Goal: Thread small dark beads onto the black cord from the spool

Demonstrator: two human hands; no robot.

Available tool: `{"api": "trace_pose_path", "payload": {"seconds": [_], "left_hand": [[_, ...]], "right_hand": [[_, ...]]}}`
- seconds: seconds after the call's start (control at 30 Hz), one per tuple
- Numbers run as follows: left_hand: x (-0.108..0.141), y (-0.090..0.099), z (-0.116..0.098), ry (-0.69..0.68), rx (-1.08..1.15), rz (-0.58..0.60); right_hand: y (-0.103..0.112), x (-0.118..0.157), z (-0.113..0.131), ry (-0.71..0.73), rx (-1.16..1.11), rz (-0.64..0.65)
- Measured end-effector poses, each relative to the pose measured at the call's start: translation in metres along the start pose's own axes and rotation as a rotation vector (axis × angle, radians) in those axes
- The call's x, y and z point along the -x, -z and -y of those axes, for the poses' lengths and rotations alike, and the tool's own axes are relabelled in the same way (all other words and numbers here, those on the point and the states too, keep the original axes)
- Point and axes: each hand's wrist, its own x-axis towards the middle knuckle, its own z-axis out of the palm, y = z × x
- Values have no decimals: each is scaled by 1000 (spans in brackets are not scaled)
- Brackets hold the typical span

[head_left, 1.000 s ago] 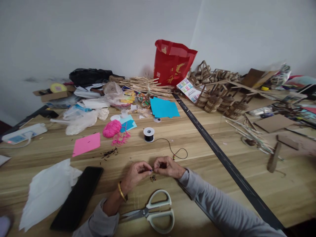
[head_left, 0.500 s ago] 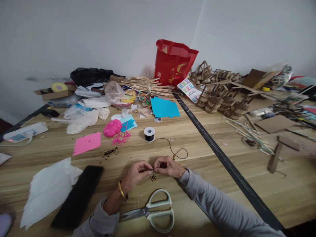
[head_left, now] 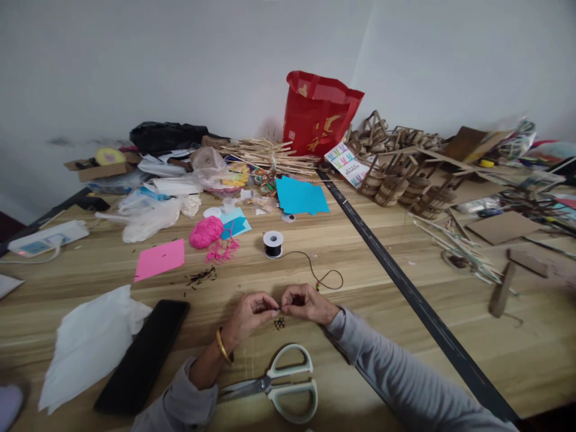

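My left hand [head_left: 252, 313], with a gold bracelet at the wrist, is pinched closed on something tiny and dark. Its fingertips meet those of my right hand [head_left: 306, 305], also pinched, on something too small to make out. Just below the fingertips lies a small cluster of dark beads [head_left: 279, 324]. Scissors [head_left: 291, 384] with pale handles lie nearer to me, blades pointing left. Behind the hands stands a spool of black cord [head_left: 273, 245]; its cord runs right and loops near a small bead [head_left: 317, 286].
A black phone-like slab [head_left: 143, 357] and white sheet [head_left: 92, 345] lie at left. Beyond are pink paper [head_left: 159, 259], pink yarn [head_left: 206, 232] and blue sheets [head_left: 302, 195]. A red bag [head_left: 319, 114] stands at the back; small woven baskets [head_left: 391, 187] sit to its right.
Both hands keep nearly the same place, fingertips together. The whole view has shifted very slightly; nothing else has visibly moved.
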Motion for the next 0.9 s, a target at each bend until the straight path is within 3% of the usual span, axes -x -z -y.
{"api": "trace_pose_path", "payload": {"seconds": [0.9], "left_hand": [[1, 1, 3, -13, 4, 12]], "right_hand": [[1, 0, 1, 9, -22, 8]]}}
